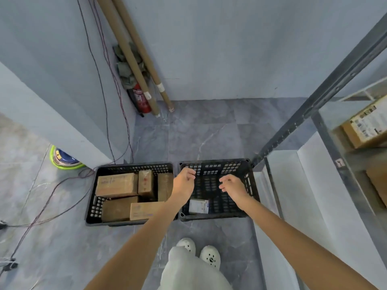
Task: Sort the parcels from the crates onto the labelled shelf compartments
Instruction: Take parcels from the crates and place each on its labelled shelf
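Note:
Two black plastic crates stand side by side on the floor. The left crate holds several brown cardboard parcels. The right crate holds one small white-labelled parcel near its front left corner. My left hand hovers over the right crate's left wall with fingers loosely curled and nothing in it. Above the right crate's middle, my right hand hangs with relaxed, slightly curled fingers, also holding nothing. The small parcel lies below and between my wrists.
A grey metal shelf rack rises at the right, with a labelled cardboard box on one level. Cardboard tubes and a red fire extinguisher lean in the corner. Cables trail across the left floor. My shoes are behind the crates.

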